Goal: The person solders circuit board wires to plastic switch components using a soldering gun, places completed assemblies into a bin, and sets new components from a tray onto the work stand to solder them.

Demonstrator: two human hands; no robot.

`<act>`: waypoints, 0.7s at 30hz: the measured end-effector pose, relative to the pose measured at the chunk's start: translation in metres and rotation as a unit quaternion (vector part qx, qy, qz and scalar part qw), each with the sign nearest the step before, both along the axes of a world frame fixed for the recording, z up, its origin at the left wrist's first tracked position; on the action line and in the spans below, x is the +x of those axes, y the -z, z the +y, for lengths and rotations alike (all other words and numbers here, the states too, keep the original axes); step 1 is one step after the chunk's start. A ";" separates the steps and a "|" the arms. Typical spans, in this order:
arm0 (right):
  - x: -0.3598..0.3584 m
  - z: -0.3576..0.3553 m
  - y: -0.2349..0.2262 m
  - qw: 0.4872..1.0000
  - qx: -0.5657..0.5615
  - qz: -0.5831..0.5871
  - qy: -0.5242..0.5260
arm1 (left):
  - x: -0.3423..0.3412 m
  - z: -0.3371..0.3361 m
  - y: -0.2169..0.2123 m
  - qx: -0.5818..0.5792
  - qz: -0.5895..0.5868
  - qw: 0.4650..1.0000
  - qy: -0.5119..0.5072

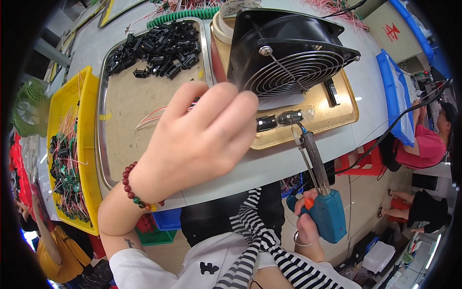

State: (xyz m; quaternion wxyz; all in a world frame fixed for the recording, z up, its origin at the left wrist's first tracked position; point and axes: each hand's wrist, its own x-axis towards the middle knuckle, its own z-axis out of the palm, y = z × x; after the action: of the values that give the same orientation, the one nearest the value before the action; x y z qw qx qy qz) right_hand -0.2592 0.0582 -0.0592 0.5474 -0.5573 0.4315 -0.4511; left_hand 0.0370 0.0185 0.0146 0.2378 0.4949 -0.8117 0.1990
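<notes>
My left hand (204,127), fingers curled closed, is over the edge between two trays. Thin red and white wires (153,115) come out beside its fingers, with a small dark bit at the knuckles; the fingertips are hidden. My right hand (308,224) grips a blue soldering gun (328,216) with an orange trigger, pointing up and away. Its tip meets a small black plastic part (290,117) on the gold tray (332,113), and faint haze hangs there. A similar black part (266,123) lies just left of it.
Behind stands a black fan (288,53) with a wire grille. Black parts (166,45) are heaped in the steel tray (127,103) at left. A yellow bin (86,144) holds wired circuit boards. A black cable (385,135) hangs at right. Other people sit at both sides.
</notes>
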 end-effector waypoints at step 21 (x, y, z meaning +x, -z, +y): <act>-0.003 -0.010 0.001 0.998 -0.060 0.006 -0.008 | 0.014 0.000 0.000 0.150 0.121 0.981 0.030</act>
State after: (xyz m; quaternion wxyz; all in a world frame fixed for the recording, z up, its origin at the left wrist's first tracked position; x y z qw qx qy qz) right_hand -0.2622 0.0482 -0.0602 0.5138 -0.5952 0.4028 -0.4685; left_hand 0.0507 0.0189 0.0149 0.2630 0.5206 -0.8122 0.0061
